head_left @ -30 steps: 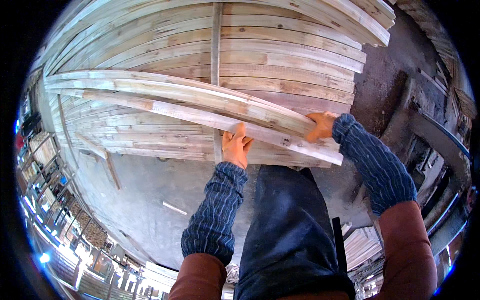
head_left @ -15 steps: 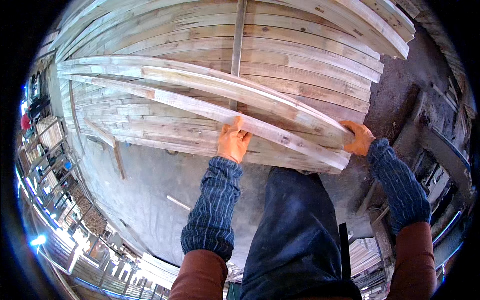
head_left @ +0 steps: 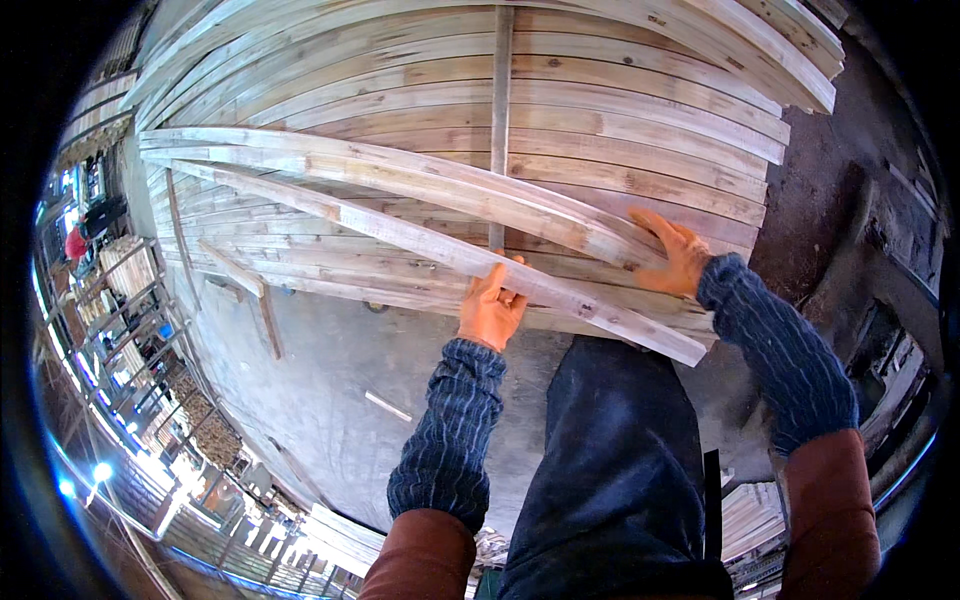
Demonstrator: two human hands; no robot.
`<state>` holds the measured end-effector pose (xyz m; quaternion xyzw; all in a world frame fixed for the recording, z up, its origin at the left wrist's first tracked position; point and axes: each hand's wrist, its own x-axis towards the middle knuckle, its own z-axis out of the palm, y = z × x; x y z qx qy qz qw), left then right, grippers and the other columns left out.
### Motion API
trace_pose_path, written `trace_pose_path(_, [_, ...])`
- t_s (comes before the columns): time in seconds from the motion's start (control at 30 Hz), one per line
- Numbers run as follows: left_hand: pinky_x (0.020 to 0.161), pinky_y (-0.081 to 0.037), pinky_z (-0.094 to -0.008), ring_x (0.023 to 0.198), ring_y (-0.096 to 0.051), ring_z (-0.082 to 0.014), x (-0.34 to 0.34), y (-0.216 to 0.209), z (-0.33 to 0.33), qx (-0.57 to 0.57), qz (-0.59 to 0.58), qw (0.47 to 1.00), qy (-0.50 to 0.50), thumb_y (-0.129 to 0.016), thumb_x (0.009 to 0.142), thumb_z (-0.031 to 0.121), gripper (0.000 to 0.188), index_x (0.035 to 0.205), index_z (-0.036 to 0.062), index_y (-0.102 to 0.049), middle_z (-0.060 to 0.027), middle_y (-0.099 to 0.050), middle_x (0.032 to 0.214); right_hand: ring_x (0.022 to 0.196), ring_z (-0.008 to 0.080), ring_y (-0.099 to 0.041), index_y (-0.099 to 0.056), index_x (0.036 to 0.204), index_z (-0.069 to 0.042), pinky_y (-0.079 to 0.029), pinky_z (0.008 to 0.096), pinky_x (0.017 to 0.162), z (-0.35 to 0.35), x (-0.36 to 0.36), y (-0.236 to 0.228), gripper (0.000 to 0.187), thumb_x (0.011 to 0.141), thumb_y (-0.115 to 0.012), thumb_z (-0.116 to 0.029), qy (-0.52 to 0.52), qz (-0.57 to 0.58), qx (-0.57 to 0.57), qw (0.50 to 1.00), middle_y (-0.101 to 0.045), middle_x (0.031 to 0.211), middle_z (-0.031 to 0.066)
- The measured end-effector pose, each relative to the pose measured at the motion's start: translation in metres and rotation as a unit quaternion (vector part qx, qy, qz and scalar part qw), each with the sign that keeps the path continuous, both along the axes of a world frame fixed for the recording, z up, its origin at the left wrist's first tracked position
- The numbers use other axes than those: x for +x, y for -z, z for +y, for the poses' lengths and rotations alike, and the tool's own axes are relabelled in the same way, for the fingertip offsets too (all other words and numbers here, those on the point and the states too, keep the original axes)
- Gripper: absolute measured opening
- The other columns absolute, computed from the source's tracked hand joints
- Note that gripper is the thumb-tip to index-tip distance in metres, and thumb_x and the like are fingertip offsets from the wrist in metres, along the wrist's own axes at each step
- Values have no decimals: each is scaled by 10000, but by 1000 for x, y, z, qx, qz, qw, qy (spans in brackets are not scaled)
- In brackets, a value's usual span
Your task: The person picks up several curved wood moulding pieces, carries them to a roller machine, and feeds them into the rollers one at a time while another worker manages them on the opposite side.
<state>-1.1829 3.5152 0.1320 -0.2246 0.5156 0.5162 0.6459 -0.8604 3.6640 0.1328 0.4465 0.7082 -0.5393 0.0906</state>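
Observation:
My left hand (head_left: 493,306), in an orange glove, grips a long pale wooden strip (head_left: 420,235) by its near edge, thumb and fingers closed around it. The strip slants from far left to near right, its right end out past the front edge of the layer of boards. My right hand (head_left: 675,255), gloved too, has its fingers spread over the right ends of a few more loose wooden strips (head_left: 450,180) lying just beyond. Its palm side and the strip ends under it are partly hidden.
Below lies a wide layer of side-by-side boards (head_left: 640,180), with a narrow crosswise batten (head_left: 501,100) on it. More boards (head_left: 765,45) are stacked at the far right. Dark metal machinery (head_left: 890,350) stands at right. A short stick (head_left: 388,405) lies on the grey floor (head_left: 330,360).
My right hand has moved left from the strip ends onto their tops, and its fingers have spread. The strip in my left hand has swung towards me, away from the other loose strips.

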Motion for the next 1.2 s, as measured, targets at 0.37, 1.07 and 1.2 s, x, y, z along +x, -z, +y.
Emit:
trace_pose_path(0.37, [846, -574, -369, 974, -664, -163, 5, -19, -29, -74, 164, 978, 105, -756, 936, 160, 440, 1331, 195, -566, -29, -688, 1139, 1276, 416, -572, -465, 1501, -56, -460, 456, 1103, 18, -19, -12, 1024, 657, -871, -471, -58, -157, 20, 986, -591, 1405, 230])
trace_pose_path(1.07, [991, -495, -308, 1177, -583, -181, 111, 3, 33, 125, 236, 911, 313, -665, 936, 53, 504, 1415, 14, -514, -141, -619, 1305, 1423, 365, -451, -205, 1654, -211, -324, 515, 1206, -24, -88, 24, 948, 884, -740, -347, -83, -136, 374, 914, -416, 1567, 194])
trace_pose_path(1.2, [1054, -470, -341, 1283, -554, -238, 86, -26, 19, 32, 446, 827, 340, -714, 901, 139, 661, 1493, 3, -454, -174, -581, 1383, 1367, 352, -499, -244, 1646, -274, -367, 515, 1166, -16, -96, 7, 958, 838, -758, -318, -100, -169, 239, 951, -464, 1530, 162])
